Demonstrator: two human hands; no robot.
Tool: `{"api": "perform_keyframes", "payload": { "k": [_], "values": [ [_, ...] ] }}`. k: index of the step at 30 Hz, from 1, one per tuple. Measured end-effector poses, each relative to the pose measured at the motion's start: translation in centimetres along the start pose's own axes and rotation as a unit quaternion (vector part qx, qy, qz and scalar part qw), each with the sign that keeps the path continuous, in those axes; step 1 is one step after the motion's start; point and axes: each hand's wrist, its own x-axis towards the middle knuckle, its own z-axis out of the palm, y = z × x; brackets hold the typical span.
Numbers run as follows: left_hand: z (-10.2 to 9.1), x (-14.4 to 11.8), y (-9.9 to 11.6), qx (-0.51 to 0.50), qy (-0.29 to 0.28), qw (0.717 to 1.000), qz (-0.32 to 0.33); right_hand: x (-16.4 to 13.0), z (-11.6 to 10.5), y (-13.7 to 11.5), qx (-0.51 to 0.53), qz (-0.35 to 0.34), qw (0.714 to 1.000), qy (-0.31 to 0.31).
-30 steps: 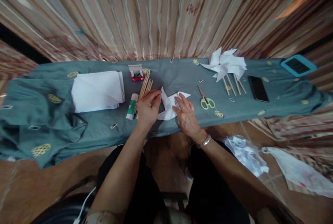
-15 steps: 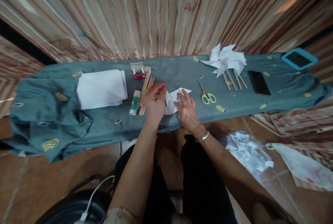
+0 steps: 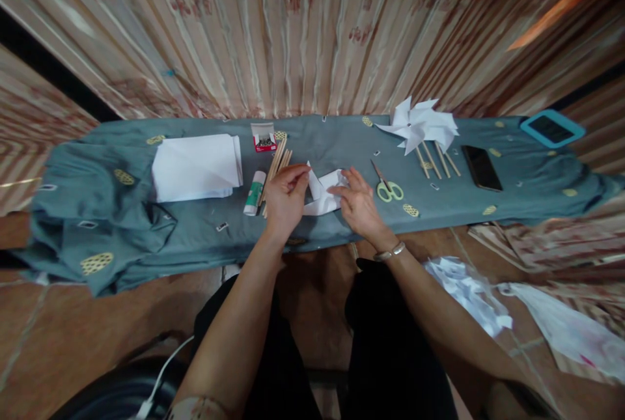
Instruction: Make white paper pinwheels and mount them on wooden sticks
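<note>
Pinching the folded paper [image 3: 325,193] between us: left hand [image 3: 284,202] grips its near-left flap, right hand [image 3: 360,206] presses fingers spread on its right end; long axis runs left-right.

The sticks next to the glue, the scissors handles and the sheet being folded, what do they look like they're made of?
The sticks look like plain unfinished wood or bamboo: pale tan, matte, thin and straight. The scissors seem to have glossy yellow-green plastic handles and grey metal blades. The sheet between the left hand and right hand looks like thin matte white paper, holding sharp creases.
</note>
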Motion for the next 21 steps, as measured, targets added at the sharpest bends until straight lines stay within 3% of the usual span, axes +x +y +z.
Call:
{"api": "perform_keyframes", "payload": {
  "k": [5, 10, 21],
  "values": [
    [0.3, 0.2, -0.1, 0.003, 0.007, 1.0, 0.0, -0.1, -0.2, 0.3, 0.007, 0.009, 1.0, 0.014],
    [0.5, 0.1, -0.1, -0.001, 0.002, 1.0, 0.007, -0.6, -0.4, -0.2, -0.069, -0.038, 0.997, -0.008],
    [0.0, -0.1, 0.1, -0.007, 0.0, 1.0, 0.008, -1.2, 1.2, -0.4, -0.115, -0.074, 0.991, 0.004]
  ]
}}
